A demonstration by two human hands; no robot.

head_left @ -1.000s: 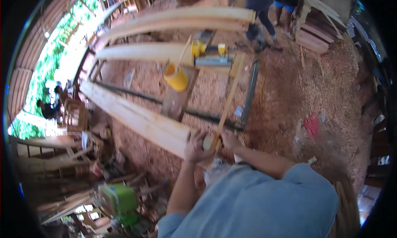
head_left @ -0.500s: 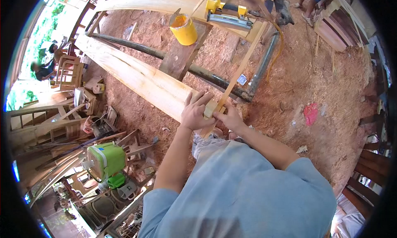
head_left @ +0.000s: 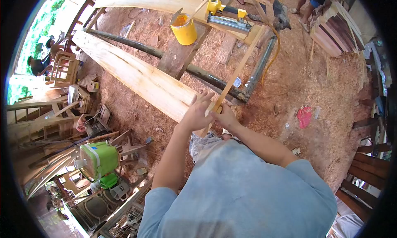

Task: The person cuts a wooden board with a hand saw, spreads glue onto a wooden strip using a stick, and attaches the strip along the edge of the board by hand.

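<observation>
A long pale plank [head_left: 138, 77] runs from the upper left to the near end of a metal frame. My left hand [head_left: 199, 114] lies on its near end, fingers spread. Close beside it, my right hand [head_left: 226, 117] is closed around the lower end of a thin wooden strip [head_left: 239, 70], which slants up to the right. Small wood between the hands is partly hidden. Beyond them, a yellow pot [head_left: 184, 30] of orange paste stands on a brown crossboard [head_left: 178, 56]. A yellow nail gun [head_left: 227, 15] rests on the farther plank [head_left: 157, 0].
A dark pipe frame [head_left: 261, 66] surrounds the crossboard. A green container [head_left: 98, 158] and scrap wood stand at the lower left. Stacked boards [head_left: 335, 29] are at the upper right, beside a person's legs [head_left: 307, 8]. Another person [head_left: 39, 65] is at far left. Shavings cover the ground.
The view has tilted downward and steadied since the first frame. My left hand has shifted slightly over the plank's near end, while my right hand still grips the strip.
</observation>
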